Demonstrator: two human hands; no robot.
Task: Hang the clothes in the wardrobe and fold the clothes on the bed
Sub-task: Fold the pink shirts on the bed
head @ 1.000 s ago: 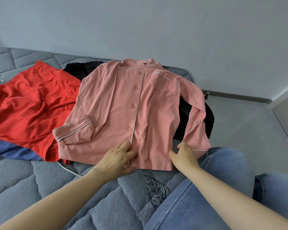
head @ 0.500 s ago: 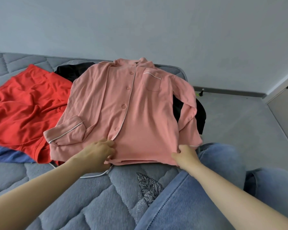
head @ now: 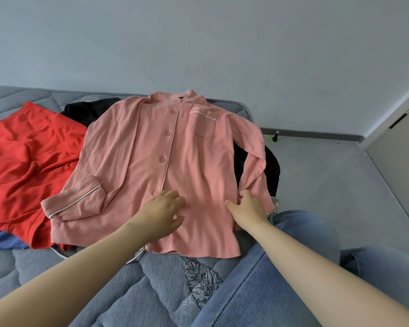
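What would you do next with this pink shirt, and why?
Probably fold the outstretched sleeve inward across the pink shirt. The other sleeve is already folded in, the left hand lies flat on the front, and the right hand seems to pinch fabric right beside that sleeve.

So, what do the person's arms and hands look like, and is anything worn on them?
Both forearms are bare as far as the picture shows them; no sleeves are visible. The left hand and the right hand carry no ring, watch, bracelet or glove that I can see. The legs wear blue jeans.
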